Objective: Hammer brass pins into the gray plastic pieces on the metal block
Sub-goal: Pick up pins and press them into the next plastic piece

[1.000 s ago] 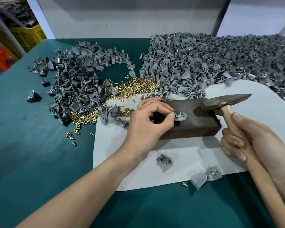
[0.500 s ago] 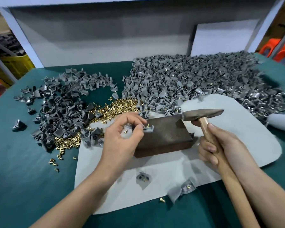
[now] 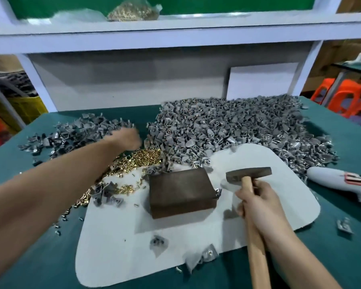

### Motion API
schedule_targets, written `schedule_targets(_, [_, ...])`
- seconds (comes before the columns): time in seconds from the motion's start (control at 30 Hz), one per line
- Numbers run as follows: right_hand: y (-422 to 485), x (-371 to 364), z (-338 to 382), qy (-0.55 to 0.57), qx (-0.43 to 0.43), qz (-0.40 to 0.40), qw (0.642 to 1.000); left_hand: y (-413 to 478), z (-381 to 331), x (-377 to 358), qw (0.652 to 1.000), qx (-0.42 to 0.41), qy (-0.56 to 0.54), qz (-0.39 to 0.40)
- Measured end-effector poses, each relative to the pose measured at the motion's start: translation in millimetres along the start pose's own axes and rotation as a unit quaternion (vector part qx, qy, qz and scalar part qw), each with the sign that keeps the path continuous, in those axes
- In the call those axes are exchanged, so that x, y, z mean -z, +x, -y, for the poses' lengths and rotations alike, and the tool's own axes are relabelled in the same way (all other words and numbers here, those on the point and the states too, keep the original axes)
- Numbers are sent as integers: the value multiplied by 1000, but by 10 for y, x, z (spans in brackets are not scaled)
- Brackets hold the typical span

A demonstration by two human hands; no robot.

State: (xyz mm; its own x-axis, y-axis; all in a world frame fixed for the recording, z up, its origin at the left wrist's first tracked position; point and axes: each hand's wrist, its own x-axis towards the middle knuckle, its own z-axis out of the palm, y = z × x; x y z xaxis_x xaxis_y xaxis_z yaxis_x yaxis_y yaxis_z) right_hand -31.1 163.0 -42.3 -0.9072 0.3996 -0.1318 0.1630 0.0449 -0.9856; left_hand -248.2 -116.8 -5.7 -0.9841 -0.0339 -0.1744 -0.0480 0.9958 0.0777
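The metal block (image 3: pixel 180 187), a dark brown rectangular slab with a flat top, lies on a white mat (image 3: pixel 117 247) mid-table (image 3: pixel 29 257), with brass pins (image 3: pixel 142 158) strewn off its far-left corner and gray plastic pieces (image 3: pixel 227 126) heaped along the table's far edge. The right hand (image 3: pixel 258 203) grips the wooden handle of a hammer (image 3: pixel 248 173), whose head is just right of the block. The left hand (image 3: pixel 127 138) reaches over the far-left pieces, too blurred to tell how its fingers lie.
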Motion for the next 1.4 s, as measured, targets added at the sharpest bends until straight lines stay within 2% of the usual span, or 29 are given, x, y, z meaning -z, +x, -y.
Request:
schedule_targets(0.07, [61, 59, 3, -147, 51, -42, 987, 37, 380, -130, 999, 41, 7, 3])
schedule_targets(0.13, [87, 74, 27, -223, 99, -83, 966, 13, 611, -179, 999, 43, 19, -27])
schedule_targets(0.23, [79, 26, 33, -259, 147, -110, 948, 10, 750, -189, 996, 8, 42, -79])
schedule_targets(0.33, [70, 24, 10, -287, 180, -106, 935, -6, 772, -156, 995, -11, 37, -96])
schedule_targets(0.57, [105, 84, 7, -329, 189, -98, 920, -187, 707, 42, 989, -9, -129, -77])
schedule_targets(0.67, [111, 83, 2, -323, 186, -99, 923, -382, 528, 240, 972, -56, -195, -115])
schedule_targets(0.73, [111, 80, -7, -319, 187, -97, 924, -629, 317, 363, 957, -117, -240, -111])
schedule_targets(0.9, [127, 79, -17, -311, 187, -96, 927, -1389, -255, 189, 909, -320, -265, -17])
schedule_targets(1.0, [122, 73, -25, -305, 187, -97, 929, -1551, -372, -106, 911, -330, -245, -33])
schedule_targets(1.1, [114, 70, -22, -302, 186, -97, 930, -1466, -299, -116, 899, -310, -298, -85])
schedule_targets(1.13, [112, 71, -20, -303, 185, -96, 930, -1387, -235, -76, 901, -298, -293, -118])
schedule_targets(1.2, [111, 79, -14, -305, 181, -94, 930, -1187, -40, -18, 933, -262, -200, -147])
schedule_targets(1.27, [100, 86, -9, -305, 178, -91, 931, -1029, 160, -70, 968, -220, -66, -96])
schedule_targets(1.33, [86, 83, 1, -307, 176, -89, 931, -976, 301, -209, 978, -200, -14, -57])
schedule_targets(1.4, [77, 76, 11, -310, 175, -88, 930, -972, 363, -308, 970, -221, -26, -99])
